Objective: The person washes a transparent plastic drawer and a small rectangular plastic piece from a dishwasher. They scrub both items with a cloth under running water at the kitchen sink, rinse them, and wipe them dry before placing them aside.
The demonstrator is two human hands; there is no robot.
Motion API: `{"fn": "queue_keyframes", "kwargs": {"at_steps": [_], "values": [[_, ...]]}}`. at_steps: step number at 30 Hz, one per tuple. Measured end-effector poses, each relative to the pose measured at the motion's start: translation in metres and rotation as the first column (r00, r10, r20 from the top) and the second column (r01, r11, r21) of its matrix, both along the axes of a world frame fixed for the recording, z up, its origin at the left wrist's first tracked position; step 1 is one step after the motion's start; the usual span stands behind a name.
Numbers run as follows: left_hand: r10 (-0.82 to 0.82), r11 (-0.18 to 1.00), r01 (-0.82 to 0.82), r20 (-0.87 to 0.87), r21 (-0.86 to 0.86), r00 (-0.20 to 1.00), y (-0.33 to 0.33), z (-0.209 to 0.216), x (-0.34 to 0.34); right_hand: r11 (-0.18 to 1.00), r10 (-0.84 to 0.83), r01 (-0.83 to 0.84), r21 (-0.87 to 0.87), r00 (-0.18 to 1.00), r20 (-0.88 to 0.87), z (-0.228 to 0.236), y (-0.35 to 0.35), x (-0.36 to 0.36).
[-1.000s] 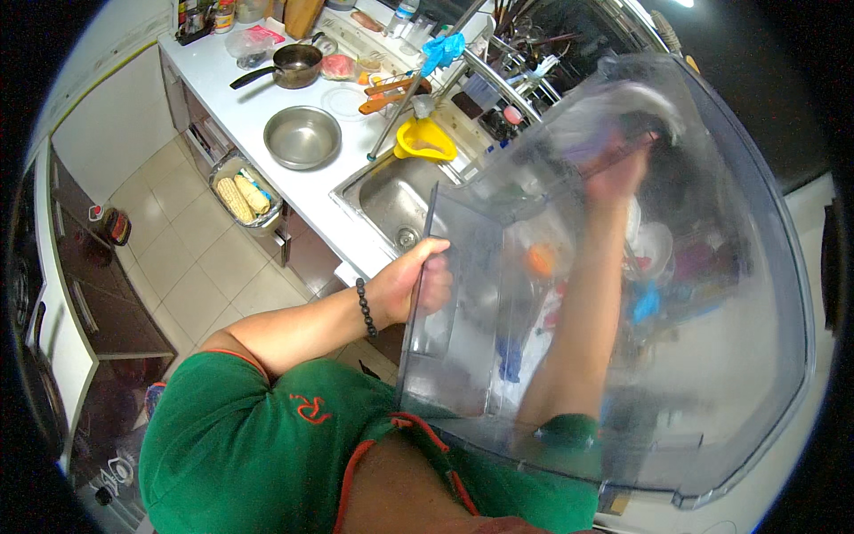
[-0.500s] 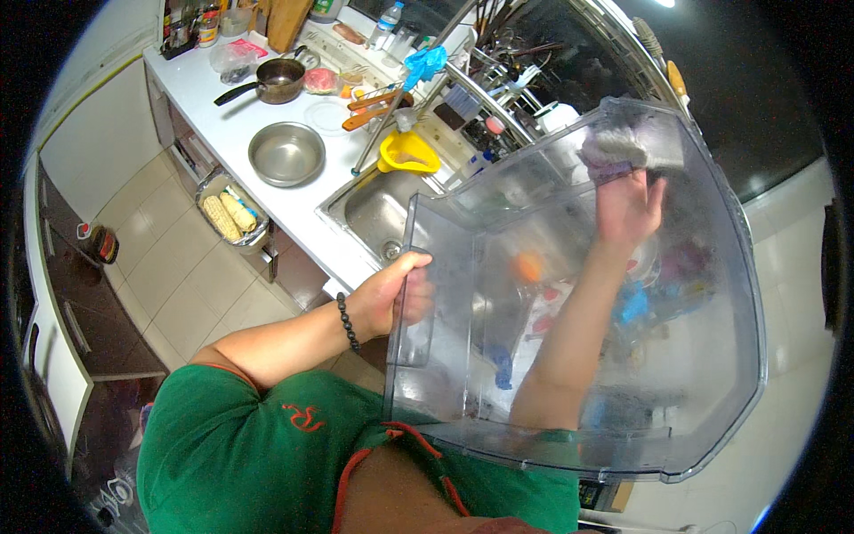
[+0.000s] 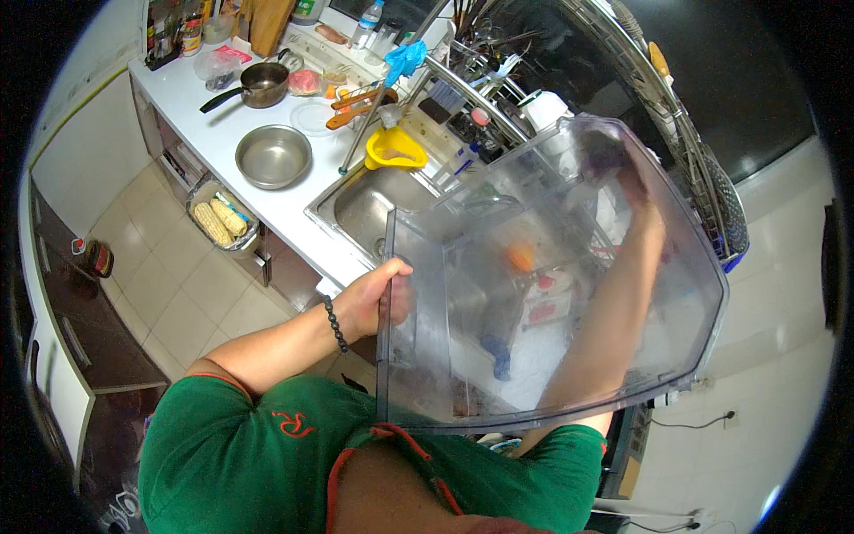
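Note:
A large clear plastic drawer (image 3: 431, 311) is held up in front of me, tilted. My left hand (image 3: 378, 298) grips its left edge, the thumb on the near side and the fingers showing hazily through the wall. A black bead bracelet circles that wrist. My right forearm shows through the hazy plastic, reaching up to the drawer's far right corner. There my right hand (image 3: 620, 173) is a dark blur; its fingers and anything in them cannot be made out.
Left of the drawer lie a steel sink (image 3: 360, 205), a yellow strainer basket (image 3: 396, 149), a steel bowl (image 3: 274, 157) and a black-handled saucepan (image 3: 264, 85). Below the counter, a lined bin (image 3: 247, 240) holds corn cobs. A metal rack (image 3: 685, 133) rises at the far right.
The drawer has shifted left and its right side has tipped upward. My right hand, earlier plainly visible with a greyish-white cloth, is now blurred behind plastic. My left hand keeps its grip.

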State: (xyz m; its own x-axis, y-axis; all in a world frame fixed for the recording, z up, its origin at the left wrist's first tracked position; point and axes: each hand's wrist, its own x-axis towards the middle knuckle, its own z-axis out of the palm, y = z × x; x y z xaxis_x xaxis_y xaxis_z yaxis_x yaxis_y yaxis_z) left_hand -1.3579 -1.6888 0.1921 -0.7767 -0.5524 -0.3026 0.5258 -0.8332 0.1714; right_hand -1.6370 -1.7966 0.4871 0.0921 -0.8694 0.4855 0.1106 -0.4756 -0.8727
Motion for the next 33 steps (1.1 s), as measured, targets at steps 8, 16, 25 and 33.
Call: {"fn": "queue_keyframes", "kwargs": {"at_steps": [8, 16, 25, 33], "values": [[0.06, 0.994, -0.055, 0.049, -0.093, 0.997, 0.004, 0.023, 0.001, 0.988, 0.152, -0.151, -0.016, 0.976, 0.156, 0.001, 0.017, -0.008], [0.216, 0.976, -0.216, -0.036, 0.0, 0.976, 0.017, 0.006, 0.005, 0.856, 0.332, -0.28, -0.434, 0.942, 0.048, -0.036, 0.072, -0.014], [0.365, 0.918, -0.365, -0.031, -0.153, 0.931, 0.007, 0.013, 0.011, 0.823, -0.167, 0.289, -0.49, 0.946, 0.277, -0.081, 0.17, -0.044], [0.509, 0.847, -0.503, -0.006, -0.174, 0.86, -0.001, 0.012, 0.007, 0.87, -0.243, 0.429, -0.242, 0.801, 0.546, -0.14, 0.168, -0.044]]}}
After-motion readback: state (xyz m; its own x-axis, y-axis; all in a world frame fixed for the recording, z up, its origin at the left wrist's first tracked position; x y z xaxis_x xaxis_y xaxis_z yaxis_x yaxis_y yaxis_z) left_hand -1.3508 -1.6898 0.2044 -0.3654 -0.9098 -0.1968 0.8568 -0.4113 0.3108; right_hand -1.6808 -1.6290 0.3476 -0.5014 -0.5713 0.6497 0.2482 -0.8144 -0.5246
